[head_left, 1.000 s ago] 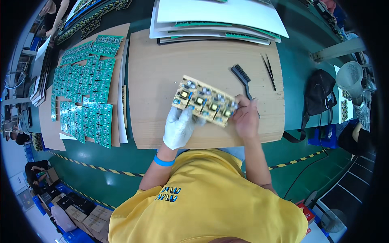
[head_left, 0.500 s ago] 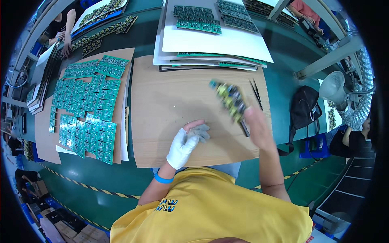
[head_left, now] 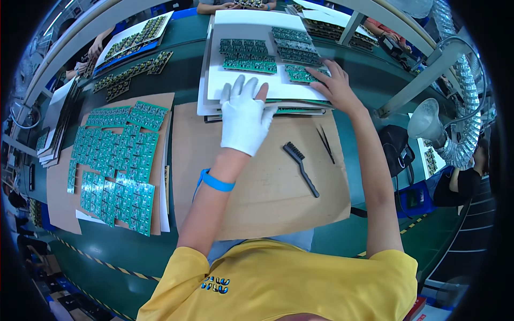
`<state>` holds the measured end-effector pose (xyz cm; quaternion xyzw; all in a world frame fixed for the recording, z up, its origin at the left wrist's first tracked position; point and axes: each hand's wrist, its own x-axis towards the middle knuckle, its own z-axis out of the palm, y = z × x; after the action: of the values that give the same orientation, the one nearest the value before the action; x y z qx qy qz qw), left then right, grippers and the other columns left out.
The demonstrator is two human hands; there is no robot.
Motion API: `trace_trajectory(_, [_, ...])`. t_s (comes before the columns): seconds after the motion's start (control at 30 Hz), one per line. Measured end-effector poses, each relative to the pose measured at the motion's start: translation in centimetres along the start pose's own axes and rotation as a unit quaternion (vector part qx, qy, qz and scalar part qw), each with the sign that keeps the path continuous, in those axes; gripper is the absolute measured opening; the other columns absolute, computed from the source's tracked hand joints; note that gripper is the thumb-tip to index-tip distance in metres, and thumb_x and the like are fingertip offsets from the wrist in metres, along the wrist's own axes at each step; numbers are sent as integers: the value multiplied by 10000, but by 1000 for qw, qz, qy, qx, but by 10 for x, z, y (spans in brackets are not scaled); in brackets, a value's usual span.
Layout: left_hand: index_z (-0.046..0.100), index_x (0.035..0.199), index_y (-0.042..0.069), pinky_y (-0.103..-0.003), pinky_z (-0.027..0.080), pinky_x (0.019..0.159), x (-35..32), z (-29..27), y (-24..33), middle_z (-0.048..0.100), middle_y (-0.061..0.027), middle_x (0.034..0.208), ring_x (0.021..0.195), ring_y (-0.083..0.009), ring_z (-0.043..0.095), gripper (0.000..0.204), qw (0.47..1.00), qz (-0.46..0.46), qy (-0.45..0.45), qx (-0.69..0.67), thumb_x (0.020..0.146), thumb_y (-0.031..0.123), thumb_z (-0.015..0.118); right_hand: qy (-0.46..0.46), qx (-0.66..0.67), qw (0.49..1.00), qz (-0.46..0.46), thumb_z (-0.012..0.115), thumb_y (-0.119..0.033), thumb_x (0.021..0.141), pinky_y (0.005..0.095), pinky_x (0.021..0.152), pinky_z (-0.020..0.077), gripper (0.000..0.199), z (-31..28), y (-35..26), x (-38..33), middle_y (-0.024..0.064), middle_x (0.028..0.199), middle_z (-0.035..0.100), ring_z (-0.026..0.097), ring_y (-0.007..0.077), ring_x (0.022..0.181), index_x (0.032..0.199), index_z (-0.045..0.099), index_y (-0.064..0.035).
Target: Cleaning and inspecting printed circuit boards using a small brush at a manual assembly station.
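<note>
Up from the cardboard point(head_left: 262, 206) to the white sheet point(head_left: 289, 92) swing right hand point(head_left: 338, 88) and gloved left hand point(head_left: 245, 116)! They're apart: right touches a green circuit board point(head_left: 298, 74) there, grip impossible to tell; left spreads empty. Nearer lies a brush point(head_left: 302, 169); colourful lettering point(head_left: 216, 284) marks the yellow shirt point(head_left: 305, 283).

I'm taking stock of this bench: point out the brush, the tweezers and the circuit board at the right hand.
Black brush point(head_left: 303, 170), head view: handle.
Black tweezers point(head_left: 327, 147), head view: arms, mid-length.
Green circuit board point(head_left: 298, 74), head view: upper face.
</note>
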<state>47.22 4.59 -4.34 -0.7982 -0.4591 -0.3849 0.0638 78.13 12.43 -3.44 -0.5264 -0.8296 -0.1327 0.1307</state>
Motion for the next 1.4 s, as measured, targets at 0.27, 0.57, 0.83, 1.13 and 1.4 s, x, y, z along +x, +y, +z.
trace_trajectory(0.27, [686,1254,88,-580,318,1117,-9,42,-20,585,-132,1360,1309,-372,507,505,999,2,19,41,828,345,774,-71,160,981,88,512,-466,1068,449,1213,335,496,10,10,33,251,1639,312,367,447,1483,1539,509,-310])
trace_trajectory(0.57, [670,1271,128,-537,331,1103,-10,49,-27,581,-116,1388,1321,-345,508,504,999,-7,26,32,815,308,789,-94,163,977,105,494,-516,1062,472,1197,360,535,44,45,100,273,1643,303,431,462,1439,1557,477,-315])
trace_trajectory(0.83, [673,1283,136,-541,339,1095,-10,50,-29,584,-114,1401,1322,-339,513,504,999,-10,31,25,815,284,791,-19,-9,997,-76,433,-592,1055,489,1240,269,630,41,-5,122,243,1627,349,335,444,1500,1594,416,-267])
trace_trajectory(1.13, [672,1280,131,-529,346,1095,-10,52,-27,585,-119,1394,1314,-337,521,497,999,-10,40,18,820,286,779,-76,140,982,-100,399,-517,1086,545,1261,175,590,27,-98,115,235,1667,292,235,477,1539,1600,403,-228])
trace_trajectory(1.4, [676,1294,154,-541,344,1096,-14,51,-28,600,-104,1397,1308,-344,529,519,998,-23,50,10,802,270,797,-81,110,986,-91,376,-444,1109,502,1280,142,545,33,-100,129,186,1683,284,220,410,1563,1609,385,-226])
